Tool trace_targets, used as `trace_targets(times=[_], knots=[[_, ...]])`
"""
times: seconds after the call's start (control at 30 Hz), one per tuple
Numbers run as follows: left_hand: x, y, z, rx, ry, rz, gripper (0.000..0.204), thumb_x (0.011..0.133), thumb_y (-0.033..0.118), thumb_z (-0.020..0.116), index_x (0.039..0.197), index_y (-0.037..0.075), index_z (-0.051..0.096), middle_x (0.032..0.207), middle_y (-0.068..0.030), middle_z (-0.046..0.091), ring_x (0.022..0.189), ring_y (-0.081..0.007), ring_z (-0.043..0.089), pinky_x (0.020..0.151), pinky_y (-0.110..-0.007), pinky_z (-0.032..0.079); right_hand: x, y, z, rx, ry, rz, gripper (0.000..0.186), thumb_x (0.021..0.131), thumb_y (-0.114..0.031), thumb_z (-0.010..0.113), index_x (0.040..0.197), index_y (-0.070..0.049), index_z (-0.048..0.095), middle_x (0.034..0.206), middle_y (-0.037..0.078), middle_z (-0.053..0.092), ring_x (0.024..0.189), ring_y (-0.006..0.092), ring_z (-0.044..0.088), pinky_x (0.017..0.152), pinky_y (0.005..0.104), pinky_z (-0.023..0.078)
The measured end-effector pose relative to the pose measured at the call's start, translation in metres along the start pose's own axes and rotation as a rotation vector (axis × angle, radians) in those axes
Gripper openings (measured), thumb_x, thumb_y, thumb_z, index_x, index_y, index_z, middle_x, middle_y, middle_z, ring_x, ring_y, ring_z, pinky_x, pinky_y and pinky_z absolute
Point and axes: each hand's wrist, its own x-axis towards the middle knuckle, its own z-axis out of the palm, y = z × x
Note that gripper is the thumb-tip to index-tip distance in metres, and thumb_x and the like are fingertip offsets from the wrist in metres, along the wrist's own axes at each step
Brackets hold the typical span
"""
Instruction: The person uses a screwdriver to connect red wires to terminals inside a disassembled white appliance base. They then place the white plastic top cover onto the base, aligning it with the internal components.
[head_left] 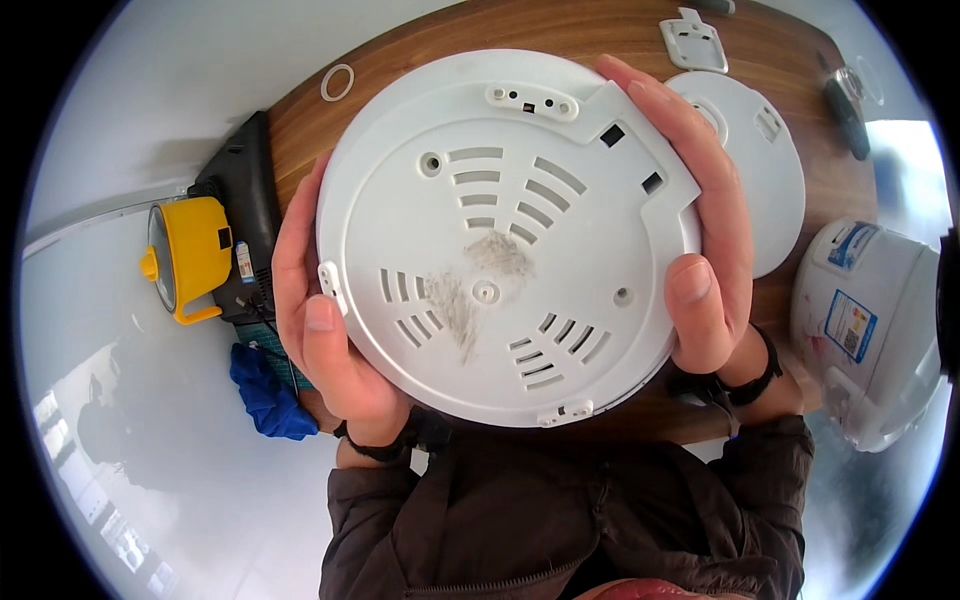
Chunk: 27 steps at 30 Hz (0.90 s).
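Observation:
Between my two hands is a round white plastic appliance base (570,270), its slotted underside turned up toward me. Vent slots, screw holes and small feet mark it, and grey smudges surround its centre. My left hand (350,375) grips the left rim, thumb on the face and fingers wrapped behind. My right hand (715,230) holds the right rim, its thumb near the lower right and its fingers along the upper edge. Partly hidden behind my right hand, a flat white disc (765,200) lies on the table. Whatever is under the base is hidden.
On the wooden table (420,50) lie a white ring (338,83) and a small white plastic piece (694,42). A white rice cooker body (870,330) stands at right, with a dark-handled tool (848,120) beyond. At left are a yellow pot (195,255), black case (255,190) and blue cloth (270,395).

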Motion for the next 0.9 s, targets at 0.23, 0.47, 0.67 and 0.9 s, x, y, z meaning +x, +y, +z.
trace_targets(times=[0.23,0.47,0.67,0.9], knots=[[0.001,-0.003,0.004,0.005,0.041,0.055,0.078,0.094,0.046,0.047,0.148,-0.011,0.044,0.149,-0.0249,0.052,0.136,-0.0339,0.054,0.114,-0.043,0.044,0.001,0.002,0.000,-0.023,0.006,-0.048,0.078,0.101,-0.047,0.044,0.153,0.010,0.034,0.158,0.033,0.036,0.141,0.0370,0.044,0.115,0.0473,0.035],[0.000,0.006,-0.001,0.081,-0.005,0.008,0.070,0.095,0.037,0.050,0.146,-0.012,0.047,0.144,-0.0249,0.057,0.133,-0.0324,0.056,0.113,-0.041,0.044,0.003,-0.005,0.001,-0.046,0.030,0.016,0.077,0.101,-0.047,0.042,0.152,0.010,0.038,0.157,0.031,0.039,0.140,0.0370,0.045,0.115,0.0460,0.035],[0.002,0.011,-0.001,0.068,-0.042,-0.011,0.065,0.097,0.032,0.051,0.146,-0.011,0.048,0.144,-0.0235,0.058,0.132,-0.0308,0.057,0.112,-0.038,0.043,0.008,-0.015,0.002,-0.099,0.029,0.125,0.073,0.103,-0.046,0.037,0.150,0.010,0.042,0.154,0.025,0.044,0.139,0.0349,0.045,0.115,0.0429,0.034],[0.000,0.020,0.003,0.081,-0.008,-0.068,0.051,0.103,0.015,0.049,0.147,-0.010,0.049,0.143,-0.0203,0.060,0.129,-0.0232,0.058,0.110,-0.032,0.042,0.012,-0.034,0.007,-0.078,0.091,0.258,0.062,0.109,-0.039,0.034,0.145,0.009,0.050,0.150,0.020,0.049,0.137,0.0283,0.047,0.115,0.0363,0.034]])
